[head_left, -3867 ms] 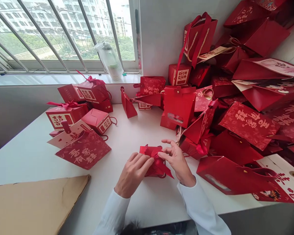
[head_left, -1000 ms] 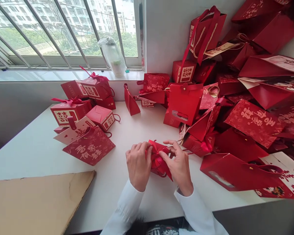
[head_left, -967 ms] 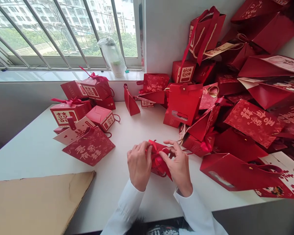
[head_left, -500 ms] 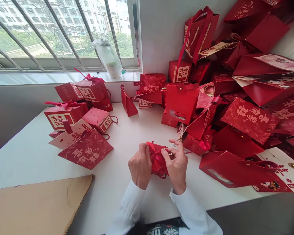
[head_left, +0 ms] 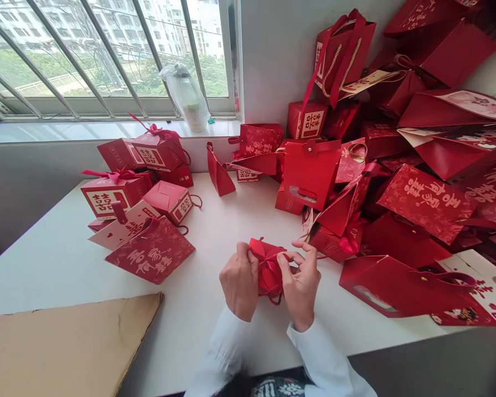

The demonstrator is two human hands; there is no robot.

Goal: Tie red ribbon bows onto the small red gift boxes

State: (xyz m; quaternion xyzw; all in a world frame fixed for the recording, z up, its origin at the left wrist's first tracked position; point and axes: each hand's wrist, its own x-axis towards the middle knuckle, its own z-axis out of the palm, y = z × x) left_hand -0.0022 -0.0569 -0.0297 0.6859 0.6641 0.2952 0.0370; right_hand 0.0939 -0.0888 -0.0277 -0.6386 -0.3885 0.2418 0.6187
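Two hands at one small red bow

The glossy red ribbon [head_left: 268,264] is drawn in to a knot at the middle of the small bright-red paper box [head_left: 255,242], with folds spreading out from it. As I see it, that makes this a matter of fine fingertip adjustment rather than of moving the box.

The left hand [head_left: 240,281] is curled in, thumb and forefinger closed at the left side of the bow; it seems to have the ribbon pinched, though its own knuckles hide the very tips. The right hand [head_left: 301,281] pinches the ribbon's other side between thumb and forefinger, its remaining fingers bent and lifted clear. The box rests between them on the white tabletop [head_left: 215,220], a twisted dark-red cord [head_left: 276,300] looping out at its near edge.

Just beyond the right hand sits a red carton with a ribbon bow [head_left: 333,242], at the edge of a big heap of red gift bags and boxes. Over to the left, well apart from the hands, a maroon patterned bag with pale lettering [head_left: 149,256] leans near a plain-topped red box [head_left: 165,199]. A brown cardboard sheet [head_left: 66,342] lies at the near left.
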